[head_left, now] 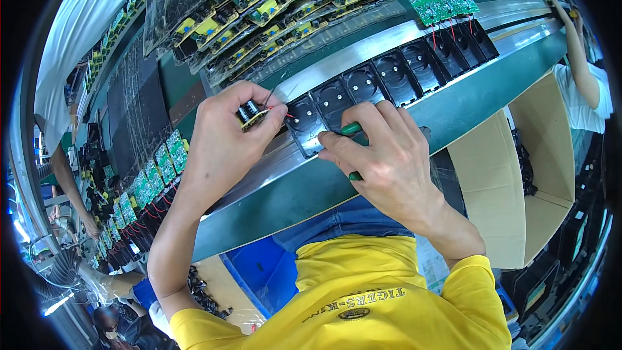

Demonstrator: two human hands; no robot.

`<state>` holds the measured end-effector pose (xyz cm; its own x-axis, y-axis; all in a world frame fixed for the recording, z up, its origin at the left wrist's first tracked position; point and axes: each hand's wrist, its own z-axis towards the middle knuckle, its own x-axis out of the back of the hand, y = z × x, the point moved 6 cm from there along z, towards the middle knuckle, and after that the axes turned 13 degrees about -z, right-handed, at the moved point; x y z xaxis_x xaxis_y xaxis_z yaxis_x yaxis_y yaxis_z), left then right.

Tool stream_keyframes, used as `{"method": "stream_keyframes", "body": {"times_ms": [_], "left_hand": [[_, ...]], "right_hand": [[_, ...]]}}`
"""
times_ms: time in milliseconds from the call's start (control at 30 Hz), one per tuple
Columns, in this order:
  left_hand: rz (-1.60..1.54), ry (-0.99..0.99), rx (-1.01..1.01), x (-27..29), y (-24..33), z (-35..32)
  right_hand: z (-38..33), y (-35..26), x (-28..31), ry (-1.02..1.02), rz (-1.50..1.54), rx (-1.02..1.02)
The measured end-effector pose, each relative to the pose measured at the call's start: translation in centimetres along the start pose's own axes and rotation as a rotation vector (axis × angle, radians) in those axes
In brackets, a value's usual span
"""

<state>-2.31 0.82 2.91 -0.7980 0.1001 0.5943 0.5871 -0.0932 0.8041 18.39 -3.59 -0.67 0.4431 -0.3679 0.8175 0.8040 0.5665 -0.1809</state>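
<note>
My left hand [217, 139] is closed, pinching a small circuit board [253, 117] with dark cylindrical capacitors between thumb and fingers. A red wire [289, 115] runs from beside the board to the nearest black plastic case [310, 135], and a thin dark lead sticks up by the fingertips. My right hand [392, 159] is closed around green-handled pliers [351, 129]; their jaws are hidden. Its thumb and fingertip press on the near edge of that same case. More open black cases [396, 79] continue in a row to the upper right, with metal studs in several of them.
A metal rail [350, 45] runs along the green bench [259, 228]. Stacked sheets of yellow-and-black circuit boards [259, 10] lie beyond. Green boards [443, 4] lie at the row's far end. An open cardboard box [489, 188] stands right; a blue bin [259, 269] sits below. Other people work on both sides.
</note>
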Motion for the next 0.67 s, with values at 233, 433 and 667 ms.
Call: {"method": "stream_keyframes", "body": {"times_ms": [233,433,667], "left_hand": [[-0.011,-0.008,0.007,-0.39,-0.16,-0.19],[-0.005,0.005,-0.02,-0.23,0.05,-0.25],[0.035,-0.005,0.022,-0.22,0.03,-0.28]], "right_hand": [[0.0,-0.02,-0.01,0.006,0.003,0.001],[-0.02,0.03,-0.03,-0.009,-0.001,-0.001],[0.03,-0.02,0.09,-0.021,-0.007,0.0]]}}
